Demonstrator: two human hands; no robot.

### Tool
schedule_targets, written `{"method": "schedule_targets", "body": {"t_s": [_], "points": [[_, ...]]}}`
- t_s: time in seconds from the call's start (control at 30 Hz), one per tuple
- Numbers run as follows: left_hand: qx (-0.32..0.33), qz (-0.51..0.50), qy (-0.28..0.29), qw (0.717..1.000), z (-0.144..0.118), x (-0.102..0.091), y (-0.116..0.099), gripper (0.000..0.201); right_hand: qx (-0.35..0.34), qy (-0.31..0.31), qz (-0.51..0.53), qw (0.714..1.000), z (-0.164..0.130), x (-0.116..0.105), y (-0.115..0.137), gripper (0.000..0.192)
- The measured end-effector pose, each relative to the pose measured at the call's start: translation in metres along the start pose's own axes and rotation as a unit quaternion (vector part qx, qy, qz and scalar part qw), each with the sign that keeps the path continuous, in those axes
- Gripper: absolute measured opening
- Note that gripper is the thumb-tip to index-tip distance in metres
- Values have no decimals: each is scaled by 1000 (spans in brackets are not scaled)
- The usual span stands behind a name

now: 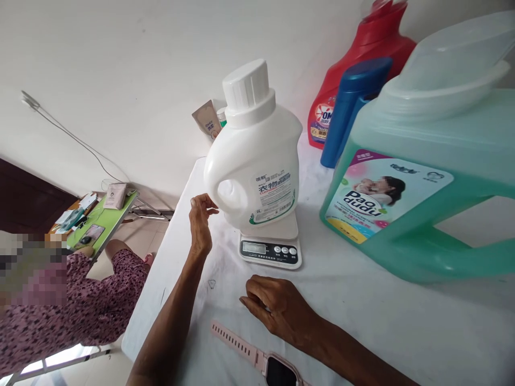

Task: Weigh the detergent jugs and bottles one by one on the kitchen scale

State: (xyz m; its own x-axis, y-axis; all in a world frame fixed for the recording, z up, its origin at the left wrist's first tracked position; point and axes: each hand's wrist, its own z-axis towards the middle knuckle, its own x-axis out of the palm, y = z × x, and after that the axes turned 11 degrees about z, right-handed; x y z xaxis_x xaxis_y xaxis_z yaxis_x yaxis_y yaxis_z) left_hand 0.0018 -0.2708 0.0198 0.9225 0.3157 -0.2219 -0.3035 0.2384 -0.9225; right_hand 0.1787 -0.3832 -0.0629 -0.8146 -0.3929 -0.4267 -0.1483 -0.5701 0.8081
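Observation:
A white laundry-liquid bottle [257,161] with a white screw cap stands on a small digital kitchen scale [269,251]. My left hand [202,222] is at the bottle's left side, below its handle hole, with bent fingers apart and the tips at or against the plastic. It is not wrapped around the handle. In front of the scale, my right hand [279,305] rests on the table, loosely bent, a gap showing between its fingers and nothing visible in it. The scale's display is too faint to read. A pink-strapped smartwatch [280,370] lies near my right forearm.
On the white-covered table [386,316], a large green-liquid jug [402,187] stands at right. Behind it are a blue bottle [350,112] and a red bottle [362,53]. A brown pouch [206,119] sits behind the white bottle. Left, a person [88,300] sits by a green table [116,217].

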Motion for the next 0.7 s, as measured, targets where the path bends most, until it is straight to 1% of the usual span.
{"method": "schedule_targets", "body": {"t_s": [0.1, 0.17, 0.27, 0.43, 0.57, 0.63, 0.7], "points": [[61, 9, 37, 997, -7, 5, -27, 69, 0, 1, -6, 1000, 0, 0, 0, 30], [84, 52, 54, 994, -11, 9, -42, 62, -1, 5, -7, 1000, 0, 0, 1, 30], [87, 96, 46, 990, -10, 13, -56, 52, 1, 9, -8, 1000, 0, 0, 1, 29], [76, 33, 17, 996, 7, 29, -63, 55, 2, 6, -1, 1000, -1, 0, 0, 29], [27, -28, -16, 999, 20, 41, -66, 56, 17, 13, 12, 1000, -2, 0, 1, 30], [7, -49, -31, 998, 26, 42, -68, 59, 25, 13, 18, 999, -1, -1, 1, 30], [-5, -61, -50, 997, 31, 38, -68, 60, 26, 10, 22, 999, -1, -2, 1, 30]]}}
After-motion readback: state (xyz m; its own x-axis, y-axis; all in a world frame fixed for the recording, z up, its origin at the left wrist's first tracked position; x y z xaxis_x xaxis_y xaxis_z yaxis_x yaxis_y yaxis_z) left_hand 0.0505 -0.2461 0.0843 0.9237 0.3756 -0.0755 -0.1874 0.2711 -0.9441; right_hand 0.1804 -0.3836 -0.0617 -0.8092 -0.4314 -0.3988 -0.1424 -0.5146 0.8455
